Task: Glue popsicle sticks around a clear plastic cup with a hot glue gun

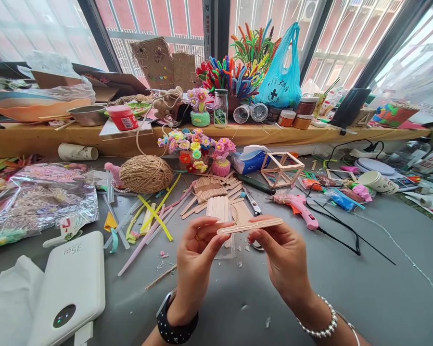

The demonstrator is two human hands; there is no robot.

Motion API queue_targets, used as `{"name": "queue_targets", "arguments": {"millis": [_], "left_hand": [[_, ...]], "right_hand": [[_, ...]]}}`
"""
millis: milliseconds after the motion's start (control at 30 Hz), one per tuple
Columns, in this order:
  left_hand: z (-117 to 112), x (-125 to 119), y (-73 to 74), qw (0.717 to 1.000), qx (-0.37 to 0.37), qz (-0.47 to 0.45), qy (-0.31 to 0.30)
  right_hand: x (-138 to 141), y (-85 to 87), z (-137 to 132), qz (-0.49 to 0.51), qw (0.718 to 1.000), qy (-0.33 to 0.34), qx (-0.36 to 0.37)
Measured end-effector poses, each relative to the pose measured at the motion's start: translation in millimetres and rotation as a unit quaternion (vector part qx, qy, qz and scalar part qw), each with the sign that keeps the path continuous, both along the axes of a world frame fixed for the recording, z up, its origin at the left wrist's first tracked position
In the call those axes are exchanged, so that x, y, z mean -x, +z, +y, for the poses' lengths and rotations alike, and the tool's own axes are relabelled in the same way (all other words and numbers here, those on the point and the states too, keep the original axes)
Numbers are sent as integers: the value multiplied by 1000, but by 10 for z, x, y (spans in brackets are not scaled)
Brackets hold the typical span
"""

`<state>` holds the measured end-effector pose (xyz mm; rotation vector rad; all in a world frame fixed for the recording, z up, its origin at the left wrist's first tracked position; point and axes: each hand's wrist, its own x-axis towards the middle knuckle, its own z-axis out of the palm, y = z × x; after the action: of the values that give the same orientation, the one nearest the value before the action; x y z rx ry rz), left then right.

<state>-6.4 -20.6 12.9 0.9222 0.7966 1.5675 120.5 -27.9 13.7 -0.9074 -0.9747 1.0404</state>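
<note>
A flat wooden craft stick [250,225] is held level between both hands above the grey table [346,288]. My left hand [197,257] pinches its left end with fingers curled; a black watch is on that wrist. My right hand [283,254] pinches the stick's right part; a pearl bracelet circles that wrist. Just behind the hands lies a heap of more craft sticks [216,194]. A pink glue gun [298,205] lies to the right of the heap, its black cord trailing right.
A white power bank [70,283] lies at the front left, beside crinkled foil wrap [36,199]. A twine ball [146,174], coloured straws [155,216], scissors [251,201], a wooden stick cube [281,169] and pipe-cleaner flowers [195,144] crowd the middle. A cluttered wooden shelf [39,137] runs behind.
</note>
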Motion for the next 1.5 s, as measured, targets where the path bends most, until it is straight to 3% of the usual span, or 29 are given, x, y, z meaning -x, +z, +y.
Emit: {"name": "queue_targets", "arguments": {"millis": [733, 1500], "left_hand": [[-41, -42, -1, 1000, 10, 14, 20], [-28, -24, -7, 1000, -11, 6, -28]], "right_hand": [[43, 32, -38, 9, 999, 33, 0], [19, 28, -33, -8, 1000, 28, -10]]}}
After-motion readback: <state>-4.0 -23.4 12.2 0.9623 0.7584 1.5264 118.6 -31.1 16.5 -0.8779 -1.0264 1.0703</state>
